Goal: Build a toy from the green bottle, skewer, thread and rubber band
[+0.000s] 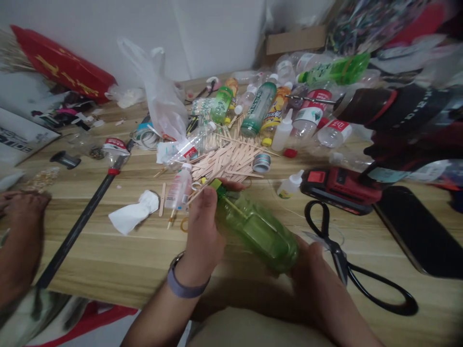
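A clear green plastic bottle (262,231) lies slanted between my two hands, above the front of the wooden table. My left hand (208,226), with a wristband on its wrist, is closed round the neck end, the thumb near the green cap (217,187). A thin stick shows through the bottle's green wall. My right hand (307,260) holds the base end, its fingers partly hidden under the bottle and blurred. Black-handled scissors (338,258) lie just right of my right hand. Behind the bottle is a heap of wooden sticks (231,156).
A red and black power drill (340,188) stands at the right, its bit pointing left, near a black phone (419,231). Several bottles and a white plastic bag (164,101) are at the back. A dark rod (77,229) lies left, near another person's arm (23,236).
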`<state>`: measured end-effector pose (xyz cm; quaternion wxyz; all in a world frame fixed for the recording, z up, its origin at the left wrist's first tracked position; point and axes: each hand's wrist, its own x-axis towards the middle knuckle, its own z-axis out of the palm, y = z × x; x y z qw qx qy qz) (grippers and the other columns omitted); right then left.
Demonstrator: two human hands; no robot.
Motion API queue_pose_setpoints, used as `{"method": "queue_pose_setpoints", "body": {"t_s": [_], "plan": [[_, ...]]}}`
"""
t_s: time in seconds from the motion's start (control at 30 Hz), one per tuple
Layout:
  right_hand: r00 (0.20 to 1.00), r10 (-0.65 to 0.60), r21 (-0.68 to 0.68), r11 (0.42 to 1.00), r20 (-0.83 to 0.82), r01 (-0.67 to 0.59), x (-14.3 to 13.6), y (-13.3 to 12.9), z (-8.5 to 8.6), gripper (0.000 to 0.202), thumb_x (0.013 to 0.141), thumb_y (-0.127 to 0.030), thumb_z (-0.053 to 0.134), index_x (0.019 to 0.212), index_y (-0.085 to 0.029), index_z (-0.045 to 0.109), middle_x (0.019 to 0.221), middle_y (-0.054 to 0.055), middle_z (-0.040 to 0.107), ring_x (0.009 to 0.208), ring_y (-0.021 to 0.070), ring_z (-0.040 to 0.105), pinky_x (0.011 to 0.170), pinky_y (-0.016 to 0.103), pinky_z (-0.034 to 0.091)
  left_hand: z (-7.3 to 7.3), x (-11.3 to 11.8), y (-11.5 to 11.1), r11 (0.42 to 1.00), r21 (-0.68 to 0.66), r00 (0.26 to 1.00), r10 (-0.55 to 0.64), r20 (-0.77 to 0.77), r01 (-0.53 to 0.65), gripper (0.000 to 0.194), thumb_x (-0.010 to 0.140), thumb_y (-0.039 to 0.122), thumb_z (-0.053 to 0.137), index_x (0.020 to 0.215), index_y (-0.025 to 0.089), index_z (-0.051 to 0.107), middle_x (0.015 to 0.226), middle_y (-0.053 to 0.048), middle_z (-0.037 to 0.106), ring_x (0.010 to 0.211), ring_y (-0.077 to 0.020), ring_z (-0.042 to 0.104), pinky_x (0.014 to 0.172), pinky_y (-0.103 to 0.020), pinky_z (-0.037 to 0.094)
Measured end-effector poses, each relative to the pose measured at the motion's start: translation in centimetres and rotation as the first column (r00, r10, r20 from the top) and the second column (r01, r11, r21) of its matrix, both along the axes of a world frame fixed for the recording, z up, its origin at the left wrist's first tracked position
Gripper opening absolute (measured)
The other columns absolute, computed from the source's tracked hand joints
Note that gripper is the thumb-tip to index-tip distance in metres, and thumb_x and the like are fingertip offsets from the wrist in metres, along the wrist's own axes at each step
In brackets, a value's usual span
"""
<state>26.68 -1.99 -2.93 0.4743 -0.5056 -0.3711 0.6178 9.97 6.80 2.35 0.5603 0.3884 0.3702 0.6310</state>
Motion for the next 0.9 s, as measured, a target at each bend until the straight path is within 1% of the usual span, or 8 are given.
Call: {"method": "queue_pose_setpoints", "body": {"t_s": [0.13, 0.2, 0.33, 0.47, 0.57, 0.67, 0.77, 0.9], "plan": [[0.995, -0.098, 0.093, 0.991, -0.013, 0.099, -0.1, -0.3, -0.3, 0.060, 0.079, -0.046, 0.078, 0.133, -0.033, 0.057, 0.132, 0.009, 0.067, 0.121, 0.0339, 0.063, 0.097, 0.045, 0.055, 0.0, 0.0, -0.1, 1.000, 0.013, 0.999, 0.016, -0.036, -0.016, 0.032, 0.099, 0.050, 0.054, 0.098, 0.024, 0.072, 0.100, -0.003, 0.077, 0.106, -0.0222, 0.070, 0.101, -0.038, 0.051], [0.996, -0.074, 0.084, 0.993, -0.047, 0.077, -0.1, -0.3, -0.6, 0.061, 0.080, -0.049, 0.077, 0.135, -0.034, 0.055, 0.128, 0.008, 0.069, 0.112, 0.0325, 0.068, 0.090, 0.043, 0.059, 0.1, 0.1, -0.2, 1.000, 0.008, 1.000, 0.006, -0.023, -0.006, 0.032, 0.099, 0.051, 0.054, 0.099, 0.025, 0.072, 0.099, -0.002, 0.077, 0.106, -0.0223, 0.070, 0.100, -0.037, 0.052], [0.993, 0.063, -0.002, 0.998, -0.103, -0.063, 0.4, 0.1, -1.2, 0.055, 0.099, -0.065, 0.035, 0.133, -0.030, 0.061, 0.120, 0.012, 0.072, 0.100, 0.0340, 0.072, 0.080, 0.047, 0.061, 0.5, 0.2, -0.3, 1.000, -0.002, 1.000, -0.017, 0.005, 0.017, 0.031, 0.098, 0.051, 0.055, 0.097, 0.024, 0.072, 0.097, -0.003, 0.077, 0.102, -0.0229, 0.071, 0.096, -0.038, 0.054], [0.999, -0.033, 0.065, 0.997, 0.021, 0.032, 0.8, 0.0, -1.4, 0.050, 0.090, -0.056, 0.065, 0.133, -0.032, 0.061, 0.141, 0.009, 0.063, 0.132, 0.0342, 0.056, 0.103, 0.046, 0.052, 0.4, 0.2, -0.2, 1.000, 0.013, 1.000, 0.019, -0.018, -0.019, 0.033, 0.098, 0.051, 0.055, 0.096, 0.023, 0.073, 0.098, -0.004, 0.077, 0.104, -0.0229, 0.071, 0.100, -0.039, 0.052], [0.999, -0.030, 0.075, 0.997, -0.023, 0.031, 0.2, -0.6, -0.6, 0.064, 0.081, -0.052, 0.077, 0.139, -0.034, 0.054, 0.147, 0.007, 0.058, 0.135, 0.0331, 0.053, 0.107, 0.046, 0.049, 0.3, 0.3, -0.2, 1.000, 0.017, 1.000, -0.007, -0.006, 0.007, 0.033, 0.099, 0.051, 0.054, 0.097, 0.024, 0.073, 0.098, -0.003, 0.077, 0.104, -0.0223, 0.070, 0.100, -0.038, 0.052], [0.994, 0.030, -0.018, 0.999, -0.101, -0.032, -0.4, -0.3, 0.1, 0.059, 0.092, -0.073, 0.045, 0.133, -0.032, 0.061, 0.132, 0.010, 0.069, 0.123, 0.0357, 0.063, 0.098, 0.051, 0.054, 0.2, 0.2, -0.2, 1.000, 0.006, 1.000, -0.025, -0.002, 0.025, 0.032, 0.099, 0.051, 0.053, 0.097, 0.025, 0.072, 0.098, -0.003, 0.077, 0.104, -0.0227, 0.070, 0.098, -0.038, 0.053], [0.998, 0.043, -0.053, 0.998, -0.055, -0.046, -0.5, 0.4, -0.1, 0.066, 0.096, -0.073, 0.024, 0.131, -0.032, 0.063, 0.120, 0.012, 0.074, 0.114, 0.0378, 0.068, 0.088, 0.053, 0.058, 0.2, 0.1, -0.1, 1.000, 0.021, 0.999, -0.010, -0.031, 0.011, 0.032, 0.097, 0.052, 0.056, 0.098, 0.024, 0.072, 0.099, -0.004, 0.076, 0.105, -0.0236, 0.070, 0.098, -0.039, 0.053], [0.998, 0.009, 0.030, 0.999, 0.068, -0.011, 0.2, 0.4, -0.2, 0.069, 0.083, -0.062, 0.067, 0.144, -0.034, 0.051, 0.139, 0.010, 0.064, 0.128, 0.0377, 0.060, 0.098, 0.051, 0.054, 0.2, 0.1, -0.3, 0.999, 0.030, 0.995, 0.026, -0.096, -0.023, 0.035, 0.098, 0.054, 0.054, 0.098, 0.024, 0.072, 0.101, -0.003, 0.076, 0.107, -0.0230, 0.069, 0.099, -0.037, 0.050]]}}
